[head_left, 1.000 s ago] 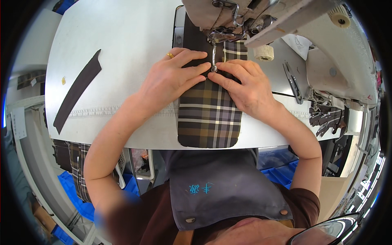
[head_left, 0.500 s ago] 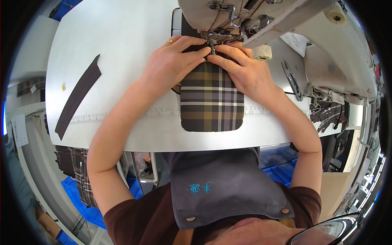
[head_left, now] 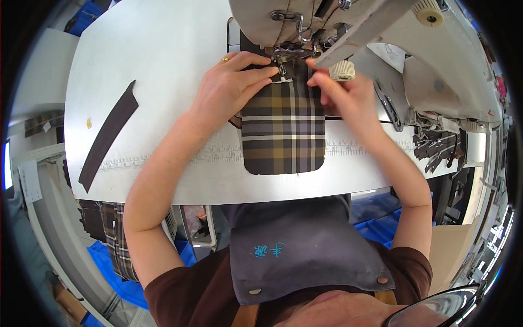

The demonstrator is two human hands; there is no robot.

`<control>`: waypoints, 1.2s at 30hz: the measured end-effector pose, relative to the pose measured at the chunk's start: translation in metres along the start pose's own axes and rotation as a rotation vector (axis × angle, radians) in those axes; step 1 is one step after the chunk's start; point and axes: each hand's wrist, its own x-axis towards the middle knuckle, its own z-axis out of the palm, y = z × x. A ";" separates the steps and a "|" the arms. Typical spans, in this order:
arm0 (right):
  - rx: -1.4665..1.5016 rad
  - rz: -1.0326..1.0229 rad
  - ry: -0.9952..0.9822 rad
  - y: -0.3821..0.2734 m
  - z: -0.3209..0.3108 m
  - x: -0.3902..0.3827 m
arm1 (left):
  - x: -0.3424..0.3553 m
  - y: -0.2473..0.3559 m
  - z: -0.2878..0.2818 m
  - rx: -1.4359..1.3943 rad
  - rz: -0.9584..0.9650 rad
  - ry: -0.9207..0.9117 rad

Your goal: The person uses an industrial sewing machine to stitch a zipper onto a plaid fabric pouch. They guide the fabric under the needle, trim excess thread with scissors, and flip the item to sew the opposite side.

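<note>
A plaid fabric panel with rounded lower corners lies on the white table, its far end under the sewing machine's presser foot. A small white edge shows just in front of the foot. Flat on the cloth's left side, my left hand has its fingers stretched toward the foot, holding nothing. My right hand is raised at the panel's right edge, slightly blurred. Its thumb and forefinger are apart with a gap between them; the other fingers are curled and partly hidden by the machine.
The sewing machine head overhangs the far side. A dark curved fabric strip lies on the left of the table. Scissors and dark scraps are at right. Blue bins stand below the table edge.
My right hand has lifted off the fabric and moved right, its fingers curling. My left hand stays by the presser foot. A white edge now shows in front of the foot.
</note>
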 end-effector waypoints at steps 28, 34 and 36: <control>-0.599 -0.801 0.098 0.025 0.014 0.031 | 0.002 0.005 -0.002 -0.016 0.033 0.005; -0.917 -1.099 0.083 0.013 0.020 0.040 | 0.003 0.005 -0.006 -0.012 0.021 -0.017; -0.893 -1.114 0.117 0.014 0.023 0.041 | 0.003 0.006 -0.006 -0.005 0.019 -0.015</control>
